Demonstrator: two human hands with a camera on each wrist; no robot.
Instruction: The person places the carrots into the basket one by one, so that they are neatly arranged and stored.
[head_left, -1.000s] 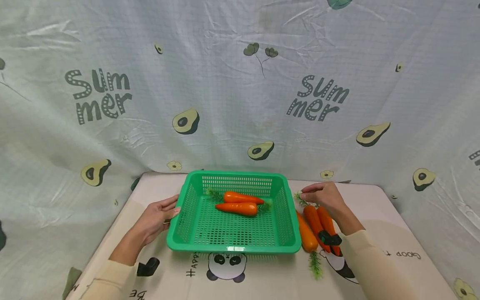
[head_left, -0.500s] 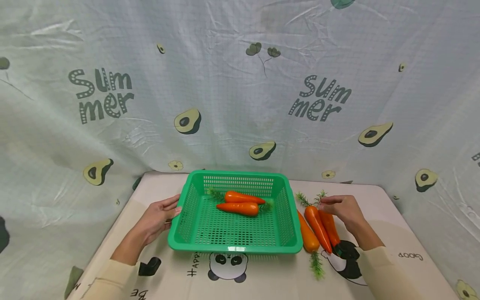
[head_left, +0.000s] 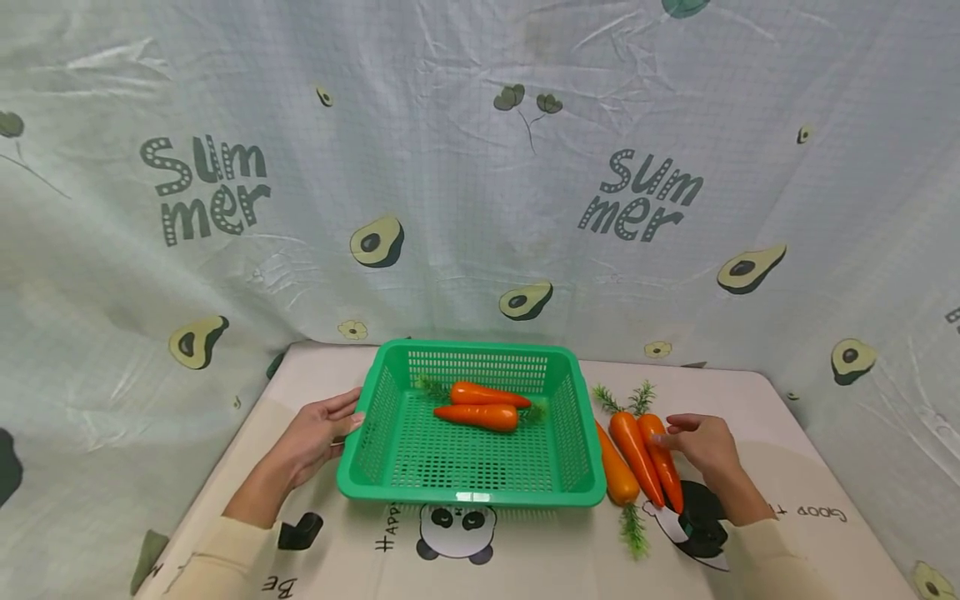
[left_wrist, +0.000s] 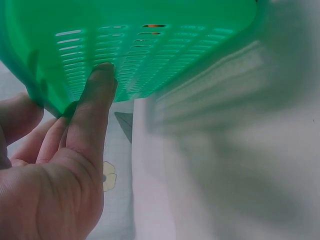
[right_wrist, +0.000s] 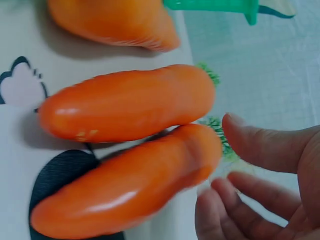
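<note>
A green basket [head_left: 471, 498] holds two orange carrots [head_left: 476, 417] lying side by side. My left hand [head_left: 309, 442] holds the basket's left side; in the left wrist view the thumb is at the rim and a finger [left_wrist: 95, 105] lies against the slotted wall [left_wrist: 150, 55]. Right of the basket lie three more carrots. My right hand [head_left: 705, 450] is beside the rightmost carrot [head_left: 662, 462], thumb and fingers parted around its leafy end. In the right wrist view this carrot [right_wrist: 130, 185] lies below the middle one [right_wrist: 130, 105], with a gap to my right hand [right_wrist: 265, 185].
The third carrot [head_left: 617, 475] lies against the basket's right side, its leaves toward the near edge. A pale printed cloth [head_left: 555, 550] covers the table. Behind it hangs a patterned curtain [head_left: 450, 167].
My right hand has moved right and nearer, from the leafy tops to beside the rightmost carrot. That carrot's top is now uncovered. My left hand stays on the basket.
</note>
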